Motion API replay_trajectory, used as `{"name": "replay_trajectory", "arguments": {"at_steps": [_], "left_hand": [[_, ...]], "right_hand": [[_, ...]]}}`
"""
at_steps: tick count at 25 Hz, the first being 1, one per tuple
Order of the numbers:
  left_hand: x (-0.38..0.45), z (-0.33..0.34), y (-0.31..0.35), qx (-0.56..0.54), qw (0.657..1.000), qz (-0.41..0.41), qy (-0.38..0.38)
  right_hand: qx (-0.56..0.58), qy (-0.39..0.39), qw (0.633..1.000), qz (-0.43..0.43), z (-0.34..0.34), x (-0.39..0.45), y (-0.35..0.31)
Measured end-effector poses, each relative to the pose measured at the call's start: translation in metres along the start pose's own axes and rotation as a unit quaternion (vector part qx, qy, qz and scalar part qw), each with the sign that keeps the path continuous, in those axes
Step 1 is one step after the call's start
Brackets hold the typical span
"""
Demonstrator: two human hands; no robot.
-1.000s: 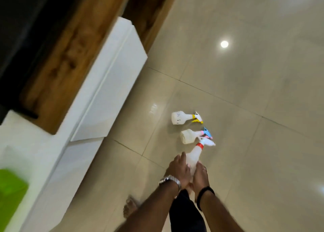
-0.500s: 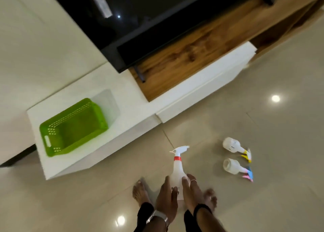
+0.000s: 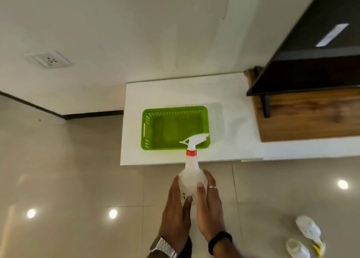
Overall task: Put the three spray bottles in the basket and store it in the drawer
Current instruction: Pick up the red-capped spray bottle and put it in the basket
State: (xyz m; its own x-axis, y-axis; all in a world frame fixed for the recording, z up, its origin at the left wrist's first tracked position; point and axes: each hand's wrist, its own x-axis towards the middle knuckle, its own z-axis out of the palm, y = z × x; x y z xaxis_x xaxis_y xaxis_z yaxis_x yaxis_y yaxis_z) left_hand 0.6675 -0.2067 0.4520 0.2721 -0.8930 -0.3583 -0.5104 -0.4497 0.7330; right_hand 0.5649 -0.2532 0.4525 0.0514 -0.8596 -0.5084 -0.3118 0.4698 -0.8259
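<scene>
Both hands, left hand (image 3: 176, 203) and right hand (image 3: 209, 205), clasp the red-collared spray bottle (image 3: 191, 177); its tall nozzle could snag the green basket (image 3: 175, 129) rim at 12 o'clock.

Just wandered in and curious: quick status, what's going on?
Left hand and right hand both gripping red-collared spray bottle. Green basket empty on white cabinet. Two bottles on floor. Path clear.

Red-collared bottle (image 3: 191, 175): translucent white, upright, held aloft.
Other two bottles (image 3: 307, 229): lying on the floor.
Basket (image 3: 175, 128): green, empty, on the white cabinet top.
</scene>
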Motion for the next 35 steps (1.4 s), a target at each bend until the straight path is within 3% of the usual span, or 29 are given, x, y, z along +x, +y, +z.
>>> {"name": "replay_trajectory", "arguments": {"at_steps": [4, 9, 15, 20, 23, 29, 35], "left_hand": [[0.057, -0.05, 0.004, -0.04, 0.995, 0.056, 0.066], [0.154, -0.098, -0.014, 0.028, 0.991, 0.097, 0.089], [0.227, -0.106, -0.046, 0.036, 0.998, 0.052, 0.021], [0.254, -0.103, -0.051, 0.261, 0.964, 0.026, 0.048], [0.254, -0.102, -0.058, 0.309, 0.949, 0.032, 0.043], [0.253, -0.105, -0.071, 0.206, 0.977, 0.043, 0.041], [0.236, -0.092, -0.071, 0.194, 0.979, 0.002, 0.055]], "right_hand": [[-0.019, -0.056, 0.991, -0.116, 0.031, 0.046, -0.058], [-0.169, -0.113, 0.951, -0.231, 0.064, 0.131, -0.092], [-0.179, -0.139, 0.954, -0.199, 0.11, 0.209, -0.078], [-0.157, -0.112, 0.964, -0.181, 0.123, 0.232, -0.058], [-0.174, -0.096, 0.962, -0.187, 0.129, 0.236, -0.054], [-0.176, -0.114, 0.958, -0.198, 0.138, 0.241, -0.058], [-0.195, -0.125, 0.951, -0.204, 0.142, 0.233, -0.054]]}}
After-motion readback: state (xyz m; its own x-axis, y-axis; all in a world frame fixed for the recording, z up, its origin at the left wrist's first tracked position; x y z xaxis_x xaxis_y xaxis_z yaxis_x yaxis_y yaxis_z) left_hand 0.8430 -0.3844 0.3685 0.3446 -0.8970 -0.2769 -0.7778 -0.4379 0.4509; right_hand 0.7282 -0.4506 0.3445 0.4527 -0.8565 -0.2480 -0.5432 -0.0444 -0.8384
